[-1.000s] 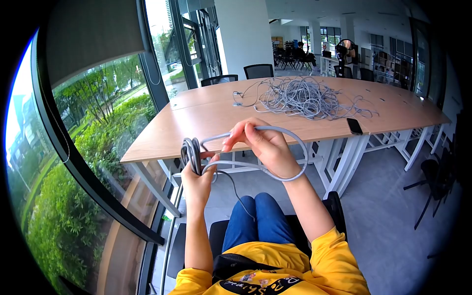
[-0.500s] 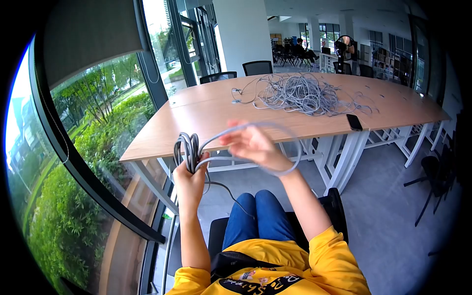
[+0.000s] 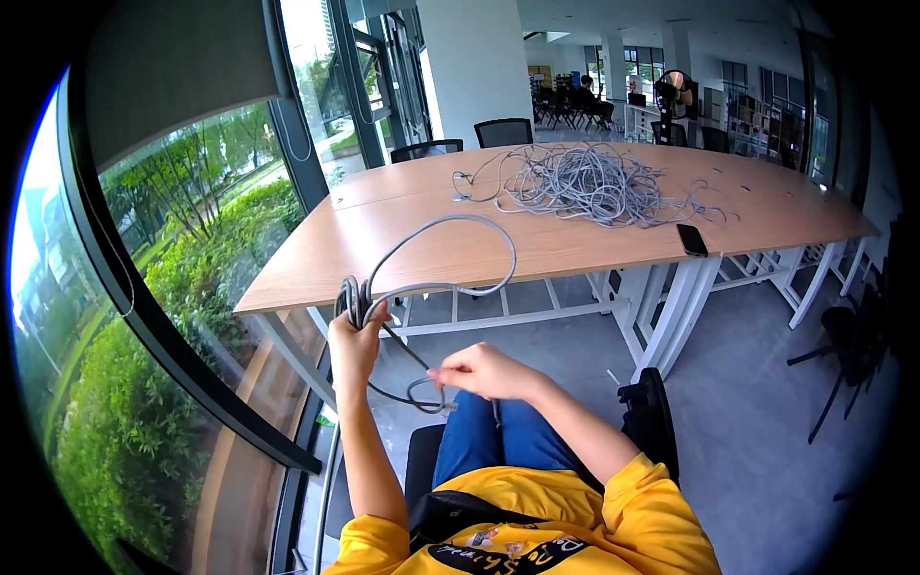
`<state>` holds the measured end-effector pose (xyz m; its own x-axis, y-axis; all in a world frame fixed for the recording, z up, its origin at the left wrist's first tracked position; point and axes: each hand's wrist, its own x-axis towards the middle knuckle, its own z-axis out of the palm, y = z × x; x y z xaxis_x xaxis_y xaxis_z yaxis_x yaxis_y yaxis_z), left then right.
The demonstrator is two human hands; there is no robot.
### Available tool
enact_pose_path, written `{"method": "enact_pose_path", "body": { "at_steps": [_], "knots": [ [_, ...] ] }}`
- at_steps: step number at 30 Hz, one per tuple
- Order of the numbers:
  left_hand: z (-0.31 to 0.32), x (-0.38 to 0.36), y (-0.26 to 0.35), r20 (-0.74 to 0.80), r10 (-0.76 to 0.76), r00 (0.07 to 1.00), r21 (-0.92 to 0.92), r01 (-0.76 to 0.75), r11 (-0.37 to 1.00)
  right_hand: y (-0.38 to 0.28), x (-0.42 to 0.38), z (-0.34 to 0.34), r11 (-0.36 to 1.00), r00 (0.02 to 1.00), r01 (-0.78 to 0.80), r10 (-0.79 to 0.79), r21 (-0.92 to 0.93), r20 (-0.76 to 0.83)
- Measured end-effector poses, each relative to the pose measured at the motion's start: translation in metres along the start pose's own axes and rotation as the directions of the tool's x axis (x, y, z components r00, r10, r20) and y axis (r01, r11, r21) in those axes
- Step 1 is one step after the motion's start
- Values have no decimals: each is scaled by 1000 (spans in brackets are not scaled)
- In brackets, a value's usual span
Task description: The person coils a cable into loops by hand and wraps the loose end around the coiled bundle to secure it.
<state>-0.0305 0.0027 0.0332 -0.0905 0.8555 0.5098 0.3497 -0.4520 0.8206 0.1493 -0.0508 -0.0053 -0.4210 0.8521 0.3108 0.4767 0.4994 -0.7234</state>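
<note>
My left hand (image 3: 356, 343) is closed around a bundle of coiled grey cable (image 3: 357, 299) near the table's front left edge. From the bundle a wide loop of cable (image 3: 514, 251) sticks out to the right, in front of the tabletop. Lower down, over my knees, my right hand (image 3: 482, 371) pinches a thinner, darker length of the cable that runs down from the bundle. A small bend and a plug-like end hang just left of my right fingers. On the table (image 3: 402, 206) lies a large tangled heap of grey cable (image 3: 585, 184).
A black phone (image 3: 691, 241) lies at the table's front edge, right of the heap. Black chairs (image 3: 503, 132) stand behind the table, and others at the right. Windows line the left side. A fan (image 3: 674, 91) and a seated person (image 3: 586, 96) are farther back.
My right hand has moved down from beside the large loop to the hanging length over my knees. The loop now stands free, raised above my left hand's level.
</note>
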Motion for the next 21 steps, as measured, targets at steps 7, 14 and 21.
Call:
{"method": "enact_pose_path", "body": {
  "at_steps": [7, 14, 21],
  "knots": [
    [-11, -1, -17, 295, -160, 942, -492, 293, 820, 31, -7, -29, 992, 964, -56, 23, -116, -266],
    [4, -6, -13, 299, -221, 928, -444, 340, 829, 12, -17, -27, 953, 985, -173, 163, -248, -60],
    [16, -6, -22, 448, -208, 869, -566, 457, 686, 18, -23, -14, 778, 978, -155, 208, -609, 18]
  ]
}}
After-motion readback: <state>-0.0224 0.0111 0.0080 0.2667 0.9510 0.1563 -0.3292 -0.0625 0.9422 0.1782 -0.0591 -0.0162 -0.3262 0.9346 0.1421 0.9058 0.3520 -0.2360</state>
